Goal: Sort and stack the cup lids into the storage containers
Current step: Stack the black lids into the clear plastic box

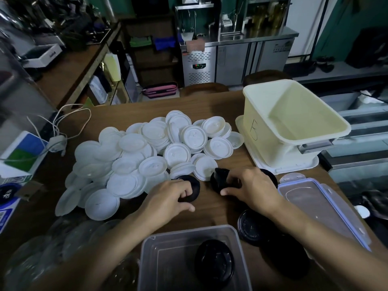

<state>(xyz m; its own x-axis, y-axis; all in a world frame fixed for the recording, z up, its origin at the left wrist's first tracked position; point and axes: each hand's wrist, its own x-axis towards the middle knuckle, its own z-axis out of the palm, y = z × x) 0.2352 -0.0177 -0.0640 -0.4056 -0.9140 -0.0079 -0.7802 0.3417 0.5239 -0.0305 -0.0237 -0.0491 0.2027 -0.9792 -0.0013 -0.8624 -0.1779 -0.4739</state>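
A big heap of white cup lids [147, 152] covers the middle of the wooden table [210, 211]. My left hand [168, 198] grips a black lid [192, 186] lying flat just below the heap. My right hand [249, 187] holds a small stack of black lids [220, 179], tilted up off the table. A clear plastic container [155, 259] at the near edge holds one black lid [214, 263]. More black lids [252, 227] lie under my right forearm. A cream tub [294, 122] stands empty at the back right.
A clear container lid with blue clips [315, 206] lies at the right. Clear plastic lids [52, 253] pile up at the near left. A white charger and cable [58, 141] and a blue-green box [23, 152] sit at the left edge.
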